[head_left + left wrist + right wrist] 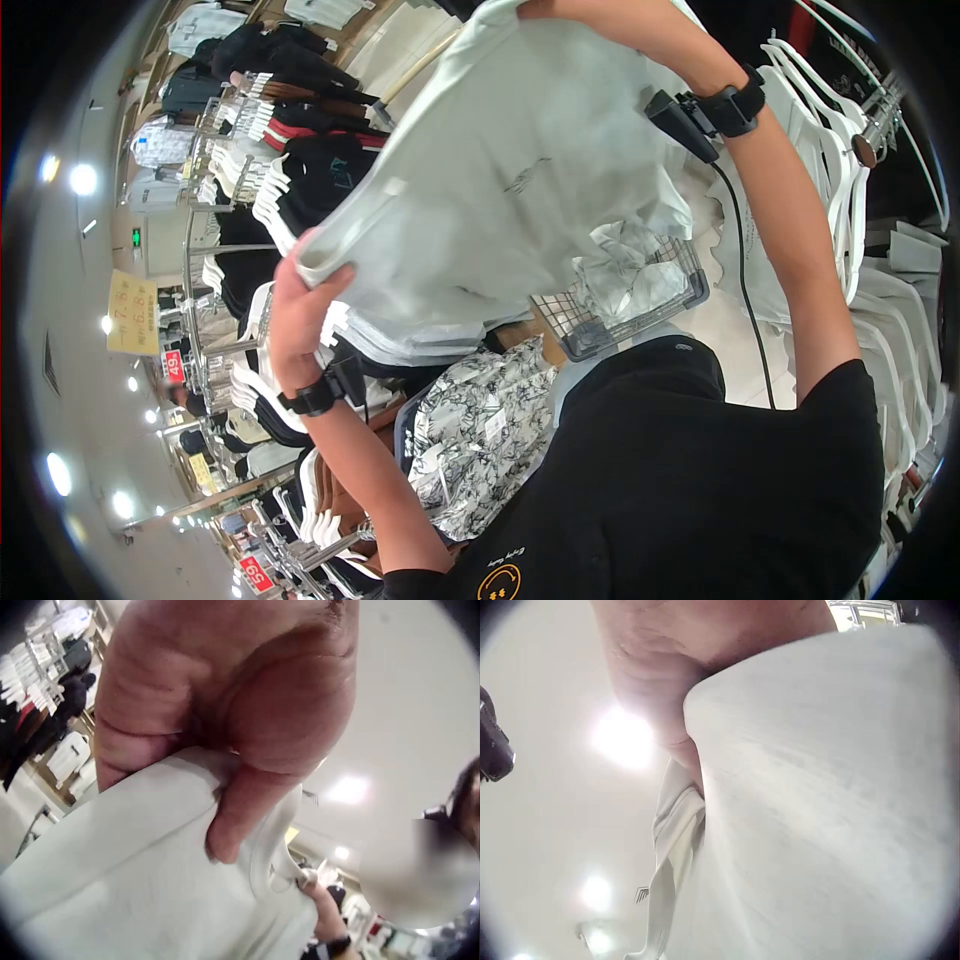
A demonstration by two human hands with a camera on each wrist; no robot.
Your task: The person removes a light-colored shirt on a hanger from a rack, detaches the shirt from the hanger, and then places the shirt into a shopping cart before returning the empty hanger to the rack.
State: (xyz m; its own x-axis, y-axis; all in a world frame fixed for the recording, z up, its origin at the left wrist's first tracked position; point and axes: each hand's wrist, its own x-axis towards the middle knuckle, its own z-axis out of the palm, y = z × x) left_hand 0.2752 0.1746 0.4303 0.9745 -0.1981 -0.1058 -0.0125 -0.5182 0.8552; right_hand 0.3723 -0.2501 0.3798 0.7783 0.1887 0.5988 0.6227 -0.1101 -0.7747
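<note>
A pale grey-white shirt (500,180) with a small dark print is stretched between both hands in the head view. The left hand (300,310) pinches its edge near the neckline, at the lower left of the cloth. At the top of the head view the right hand (560,8) is mostly cut off by the frame. In the left wrist view the left hand (232,697) has thumb and fingers on either side of the cloth (150,862). The right wrist view shows the right hand (682,652) gripping the fabric (817,787), its fingertips partly behind it.
A wire basket (640,325) holding crumpled white cloth stands below the shirt. Folded grey shirts (410,338) and a patterned shirt (485,430) lie near the body. Racks of clothes on white hangers (845,150) stand on both sides.
</note>
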